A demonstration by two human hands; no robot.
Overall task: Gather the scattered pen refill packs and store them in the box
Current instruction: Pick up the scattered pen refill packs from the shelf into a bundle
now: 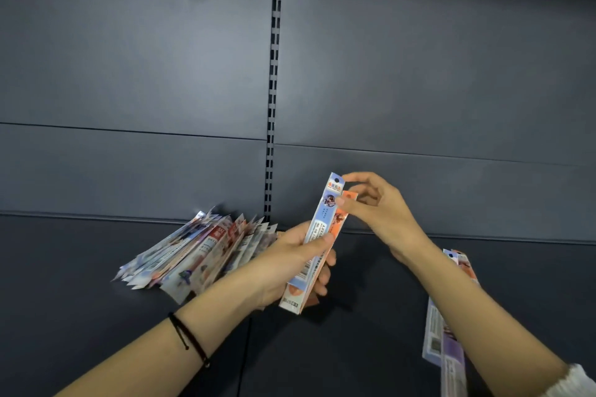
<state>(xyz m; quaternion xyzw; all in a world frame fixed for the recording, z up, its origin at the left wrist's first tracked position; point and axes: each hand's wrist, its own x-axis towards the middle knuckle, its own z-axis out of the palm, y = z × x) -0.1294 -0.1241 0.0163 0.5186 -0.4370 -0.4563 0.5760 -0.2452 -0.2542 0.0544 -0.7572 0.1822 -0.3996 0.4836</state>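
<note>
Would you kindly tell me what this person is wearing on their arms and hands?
Both the left hand and the right hand are bare: no gloves, no visible rings. A thin black cord bracelet, seemingly two strands, circles the left wrist. Both forearms are uncovered; a white sleeve cuff shows far up the right arm.

Dim, cool light is falling from above, spreading a pale sheen across the grey back panel [161, 51]. The corners are sinking into shadow, and straight seams are bowing toward the edges. A soft shadow is pooling on the shelf [371, 348] beneath the held packs [327, 213].
</note>
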